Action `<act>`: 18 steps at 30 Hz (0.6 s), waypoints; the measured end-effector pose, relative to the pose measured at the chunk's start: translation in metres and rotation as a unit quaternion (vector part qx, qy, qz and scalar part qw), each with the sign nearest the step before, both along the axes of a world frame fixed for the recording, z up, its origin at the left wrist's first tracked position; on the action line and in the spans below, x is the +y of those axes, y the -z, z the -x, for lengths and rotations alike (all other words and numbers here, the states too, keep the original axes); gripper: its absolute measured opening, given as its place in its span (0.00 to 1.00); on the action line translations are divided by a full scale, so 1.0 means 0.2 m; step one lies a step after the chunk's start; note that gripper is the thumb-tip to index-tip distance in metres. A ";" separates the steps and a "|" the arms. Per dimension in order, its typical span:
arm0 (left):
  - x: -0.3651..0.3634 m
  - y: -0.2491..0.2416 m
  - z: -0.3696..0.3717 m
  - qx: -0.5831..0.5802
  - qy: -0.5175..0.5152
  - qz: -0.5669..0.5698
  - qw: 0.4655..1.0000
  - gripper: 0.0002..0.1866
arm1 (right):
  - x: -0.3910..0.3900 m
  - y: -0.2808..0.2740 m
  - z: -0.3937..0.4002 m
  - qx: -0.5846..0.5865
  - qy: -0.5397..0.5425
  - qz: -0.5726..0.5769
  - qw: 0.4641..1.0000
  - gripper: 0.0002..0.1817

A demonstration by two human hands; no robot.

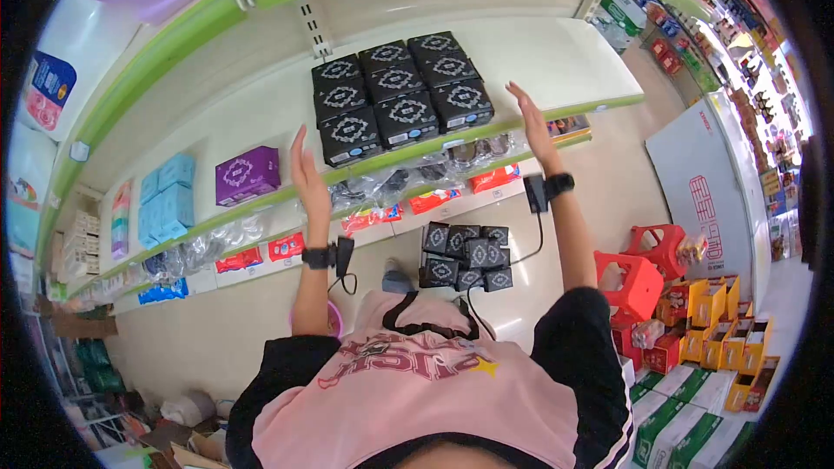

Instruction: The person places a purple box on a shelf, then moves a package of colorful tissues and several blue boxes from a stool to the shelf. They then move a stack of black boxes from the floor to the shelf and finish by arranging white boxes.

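Shop interior: white shelf (543, 56) with a green front edge, pale floor (208, 343) below. Lace-patterned black boxes (400, 91) stand on the shelf in a block three columns wide; each has a pale ornamental label, and some front faces carry a barcode panel (small print illegible).

Left hand (309, 182): raised just beside the left side of the block, apart from it, fingers extended and closed on nothing. Right hand (532, 122): just beyond the right side, a gap showing, fingers likewise straightened and clear of the boxes. Whether neighbouring fingers touch one another cannot be told from this angle. Each wrist wears a black strap.

Left along the shelf: a purple box (248, 176) with similar pale ornament, then light-blue packs (167, 200). Lower tier: clear plastic bags (395, 181) with dark items inside, red packets (434, 200) with white lettering, unreadable. A second group of black boxes (465, 256) lies lower down, before the wearer.

Right: white cabinet (708, 178) with large red characters (not deciphered), red stools (632, 285), open yellow cartons (708, 304), contents unclear, and green-and-white cartons (686, 417). Pink top (417, 408): maroon lettering, yellow star.
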State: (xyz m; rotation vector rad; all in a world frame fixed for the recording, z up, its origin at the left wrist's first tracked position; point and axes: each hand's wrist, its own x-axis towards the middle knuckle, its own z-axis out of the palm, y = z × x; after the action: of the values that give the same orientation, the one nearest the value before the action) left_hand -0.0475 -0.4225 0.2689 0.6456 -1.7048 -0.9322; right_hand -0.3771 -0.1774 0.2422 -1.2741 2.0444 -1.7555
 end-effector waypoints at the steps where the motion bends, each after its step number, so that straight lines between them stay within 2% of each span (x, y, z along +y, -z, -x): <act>1: 0.09 0.02 -0.04 0.006 -0.028 0.021 0.999 0.18 | 0.10 0.02 -0.06 -0.001 0.014 0.010 1.000 0.26; 2: 0.16 0.06 -0.08 0.005 -0.024 0.019 0.999 0.18 | 0.20 0.05 -0.12 -0.004 0.027 0.018 0.999 0.24; 4: 0.32 0.17 -0.16 -0.036 -0.133 0.051 0.989 0.09 | 0.40 0.14 -0.22 0.015 0.084 0.001 0.996 0.21; 5: 0.38 0.23 -0.18 -0.040 -0.130 0.047 0.990 0.09 | 0.48 0.21 -0.28 0.011 0.118 0.032 0.992 0.18; 7: 0.48 0.34 -0.22 -0.158 -0.040 0.245 0.956 0.06 | 0.66 0.36 -0.40 -0.020 0.146 0.004 0.989 0.16; 8: 0.51 0.43 -0.22 -0.164 -0.033 0.243 0.956 0.06 | 0.74 0.45 -0.46 -0.046 0.169 -0.019 0.984 0.15; 10: 0.61 0.63 -0.21 -0.257 0.119 0.236 0.930 0.06 | 0.87 0.65 -0.60 -0.135 0.196 -0.050 0.970 0.13; 11: 0.67 0.71 -0.19 -0.262 0.128 0.231 0.928 0.06 | 0.93 0.77 -0.65 -0.149 0.179 -0.061 0.971 0.12; 13: 0.80 0.89 -0.20 -0.399 0.235 0.148 0.874 0.05 | 1.02 0.98 -0.77 -0.220 0.128 -0.084 0.963 0.12; 14: 0.88 1.01 -0.24 -0.409 0.248 0.136 0.868 0.05 | 1.07 1.07 -0.84 -0.247 0.101 -0.077 0.961 0.11; 16: 0.97 1.23 -0.28 -0.422 0.271 0.079 0.862 0.06 | 1.16 1.24 -0.93 -0.272 0.078 -0.160 0.946 0.11; 17: 1.00 1.39 -0.32 -0.412 0.267 0.061 0.869 0.05 | 1.20 1.35 -0.97 -0.271 0.073 -0.163 0.946 0.12; 18: 1.04 1.43 -0.32 -0.416 0.269 0.059 0.867 0.05 | 1.21 1.42 -0.99 -0.276 0.073 -0.164 0.944 0.12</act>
State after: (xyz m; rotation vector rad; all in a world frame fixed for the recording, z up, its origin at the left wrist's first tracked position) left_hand 0.0169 -0.2154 -0.0179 0.5214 -2.7989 -0.9732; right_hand -0.1787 0.0652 -0.0419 -0.4708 2.0011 -1.5089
